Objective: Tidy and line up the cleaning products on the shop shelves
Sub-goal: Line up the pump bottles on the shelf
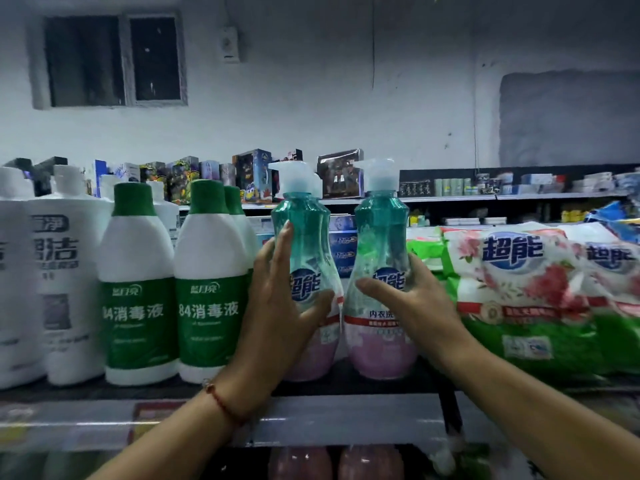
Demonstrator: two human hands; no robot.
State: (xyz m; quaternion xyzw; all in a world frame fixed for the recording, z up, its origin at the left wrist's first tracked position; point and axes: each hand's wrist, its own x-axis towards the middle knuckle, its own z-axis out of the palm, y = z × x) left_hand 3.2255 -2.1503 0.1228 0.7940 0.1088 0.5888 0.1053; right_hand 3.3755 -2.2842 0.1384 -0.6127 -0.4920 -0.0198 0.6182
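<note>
Two clear teal pump bottles with white pump heads and pink bottoms stand upright side by side on the dark shop shelf (381, 384), near the centre of the view. The left hand (277, 306) holds the left pump bottle (304, 244), with the fingers on its 9 o'clock side and the thumb across the label. The right hand (412, 299) grips the right pump bottle (379, 237) from 3 o'clock. At 9 o'clock stand white bottles with green caps and green labels (138, 289); at 3 o'clock lie flowered detergent bags (519, 289).
</note>
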